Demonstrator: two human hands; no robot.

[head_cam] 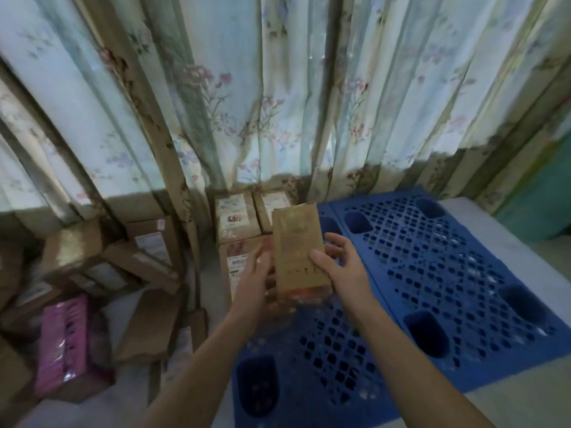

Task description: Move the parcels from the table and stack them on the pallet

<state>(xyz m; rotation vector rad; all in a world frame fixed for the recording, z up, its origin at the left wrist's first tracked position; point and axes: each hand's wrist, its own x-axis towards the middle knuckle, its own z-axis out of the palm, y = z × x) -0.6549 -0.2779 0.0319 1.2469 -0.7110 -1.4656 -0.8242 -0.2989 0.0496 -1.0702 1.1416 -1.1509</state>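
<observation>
- Forearms extend from the lower edge of the view toward a brown parcel (298, 253) held between both hands above the left part of the blue pallet (432, 273).
- Left hand (256, 281): fingers curled round the left side and lower edge of the held parcel, gripping it.
- Right hand (336, 264): thumb pressed on the front face, fingers wrapped behind the right edge, gripping the same parcel.
- Held parcel: long and narrow, upright with a slight tilt, an orange-red band near its lower end. It is clear of the pallet surface.
- Pallet: perforated grid with oval recesses, lying on a pale floor (509, 406); most of its top is bare.
- Pink package (66, 344): lies at lower left, beside a loose pile of brown boxes (145, 251).
- Stacked parcels (236, 217): several labelled brown boxes stand at the far left corner of the pallet, directly behind the held parcel. Label text is too blurred to read.
- Floral curtain (278, 88): hangs behind everything, its folds reaching down to the boxes.
</observation>
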